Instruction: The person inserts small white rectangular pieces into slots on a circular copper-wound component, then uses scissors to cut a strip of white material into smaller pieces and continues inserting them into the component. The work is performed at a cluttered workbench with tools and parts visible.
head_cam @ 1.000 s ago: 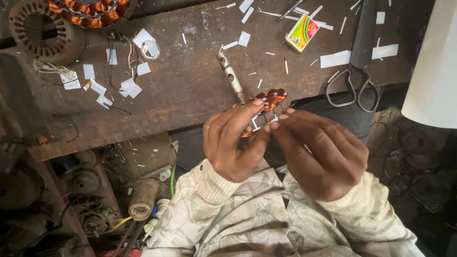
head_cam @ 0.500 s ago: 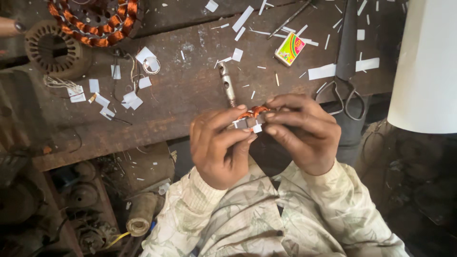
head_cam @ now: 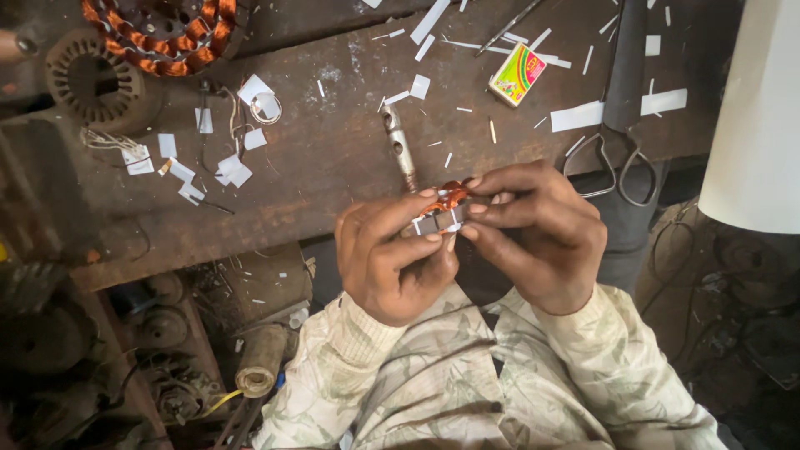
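Holding a small motor part (head_cam: pixel 443 208) between both hands, I keep it just in front of my chest, above the near edge of the workbench (head_cam: pixel 333 158). My left hand (head_cam: pixel 392 258) grips it from below and from the left, with the thumb and the first fingers pressed together on its grey metal side. My right hand (head_cam: pixel 537 237) comes from the right, and its fingertips (head_cam: pixel 473 208) are pinched on the same part, close to the copper wire at its top. The two hands touch each other around the part, so most of it is hidden and I cannot tell its full shape.

On the bench, just beyond my hands, a metal tool (head_cam: pixel 400 150) lies pointing toward me. Scissors (head_cam: pixel 621 125) lie to the right of it, near my right hand. A small colourful box (head_cam: pixel 517 75) is further back, well apart from the hands. White paper scraps (head_cam: pixel 225 167) are spread over the wood. At the far left corner, a big ring with copper windings (head_cam: pixel 167 37) sits beside a dark round metal core (head_cam: pixel 96 79).
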